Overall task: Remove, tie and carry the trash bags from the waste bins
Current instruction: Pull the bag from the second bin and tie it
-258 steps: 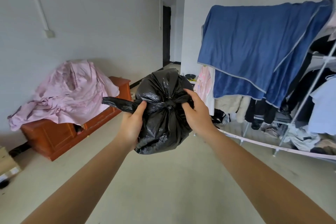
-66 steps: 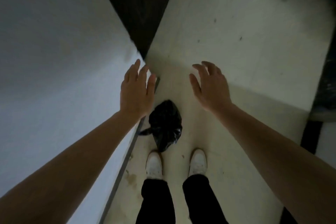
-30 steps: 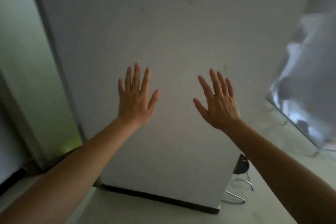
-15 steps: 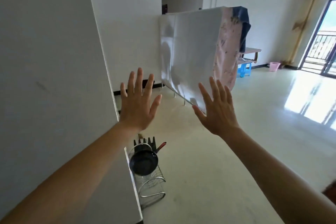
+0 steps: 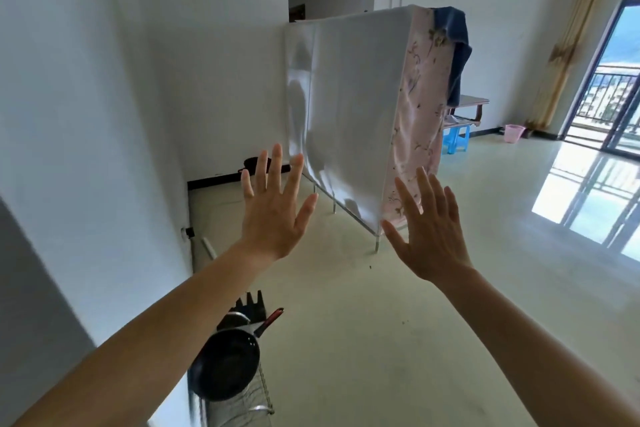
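Pink plastic marks the one waste bin (image 5: 514, 133) in view, far off by the balcony door; no trash bag shows. Left hand (image 5: 273, 210) and right hand (image 5: 429, 236) hang empty, fingers spread. Its liner is probably thin, light and slippery, best gathered at the rim.

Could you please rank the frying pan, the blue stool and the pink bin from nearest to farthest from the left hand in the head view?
From the left hand:
1. Frying pan, low, beside the left forearm.
2. Blue stool, right, past the covered rack.
3. Pink bin, far right by the curtain.
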A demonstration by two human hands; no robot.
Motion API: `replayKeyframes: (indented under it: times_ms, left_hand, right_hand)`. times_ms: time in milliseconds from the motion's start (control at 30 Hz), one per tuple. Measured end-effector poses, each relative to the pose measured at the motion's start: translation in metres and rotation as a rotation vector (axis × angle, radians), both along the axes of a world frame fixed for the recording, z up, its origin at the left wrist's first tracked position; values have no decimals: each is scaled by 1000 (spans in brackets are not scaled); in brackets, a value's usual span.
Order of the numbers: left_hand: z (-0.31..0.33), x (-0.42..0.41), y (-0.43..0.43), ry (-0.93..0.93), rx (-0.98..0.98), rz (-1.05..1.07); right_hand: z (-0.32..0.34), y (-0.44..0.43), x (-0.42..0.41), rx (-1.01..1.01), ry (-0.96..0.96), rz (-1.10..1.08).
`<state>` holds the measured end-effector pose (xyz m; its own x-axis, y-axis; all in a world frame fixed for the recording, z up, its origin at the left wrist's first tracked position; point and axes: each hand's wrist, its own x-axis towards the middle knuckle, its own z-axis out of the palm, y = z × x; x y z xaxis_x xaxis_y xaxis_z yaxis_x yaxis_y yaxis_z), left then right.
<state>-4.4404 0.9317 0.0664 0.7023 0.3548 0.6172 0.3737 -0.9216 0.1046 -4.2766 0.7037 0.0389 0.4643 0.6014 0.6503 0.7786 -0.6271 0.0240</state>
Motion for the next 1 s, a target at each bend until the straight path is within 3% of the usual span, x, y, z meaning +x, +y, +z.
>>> replayKeyframes:
  times_ms: [167,400,800,1000]
  left_hand:
    - [-3,115,79,-22,-6,29]
    - [16,252,183,0,-27,60]
    - [-23,523,357,57,-33,171]
    - [-12,652,456,114,-74,290]
  right_hand:
    - [1,80,115,-41,-61,61]
    - [30,188,267,2,9,41]
    - [-17,387,542,-12,61,141]
    - [5,509,695,-48,71,228]
